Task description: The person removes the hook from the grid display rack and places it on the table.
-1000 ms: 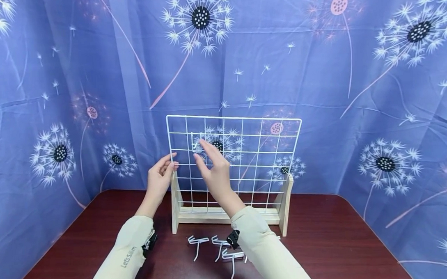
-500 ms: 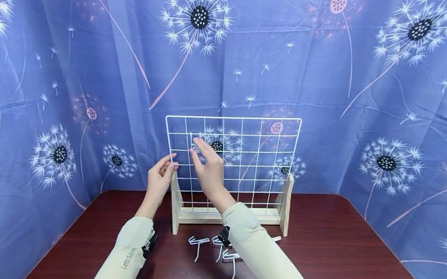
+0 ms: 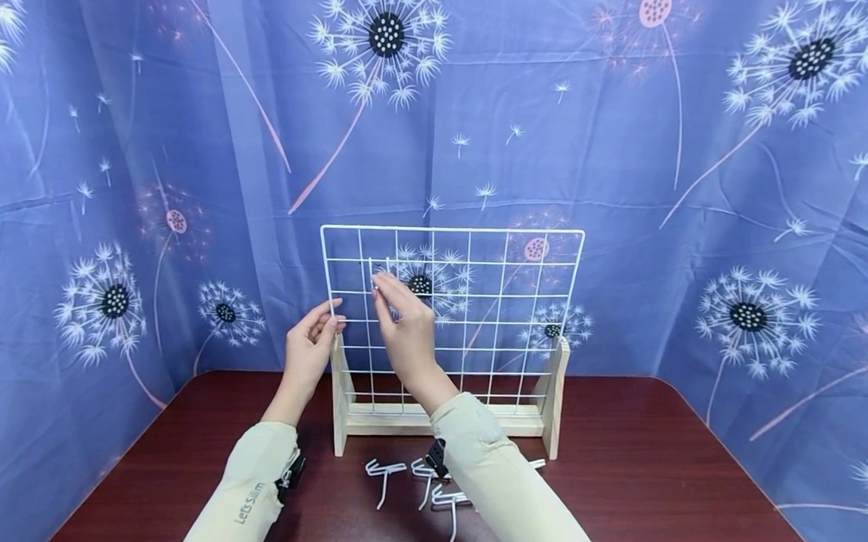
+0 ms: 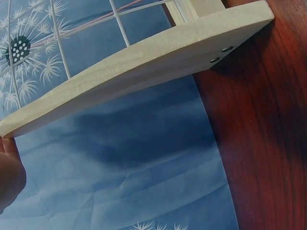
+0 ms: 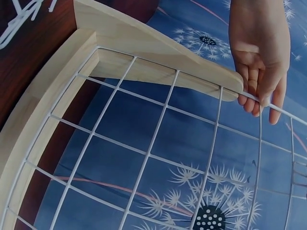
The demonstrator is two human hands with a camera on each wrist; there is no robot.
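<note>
A white wire grid panel [image 3: 454,229] stands upright in a pale wooden stand [image 3: 555,398]. At its left edge, my left hand [image 3: 310,343] grips the frame wire between thumb and fingers; the right wrist view shows this left hand [image 5: 264,52] just above the wooden upright. A white wire hook [image 3: 370,269] hangs on the grid's upper left part. My right hand [image 3: 410,328] pinches this hook's front end between thumb and fingertips, which cover much of it. The hook [image 5: 300,173] shows partly at the right wrist view's edge.
Several loose white hooks [image 3: 387,468] lie on the dark red table [image 3: 649,463] in front of the stand, some partly behind my right sleeve [image 3: 509,468]. A blue dandelion-print curtain [image 3: 617,161] surrounds the table at the back and sides.
My right hand has moved slightly left to the hung hook, and its spread fingers have come together on it. My left hand keeps its grip on the grid frame.
</note>
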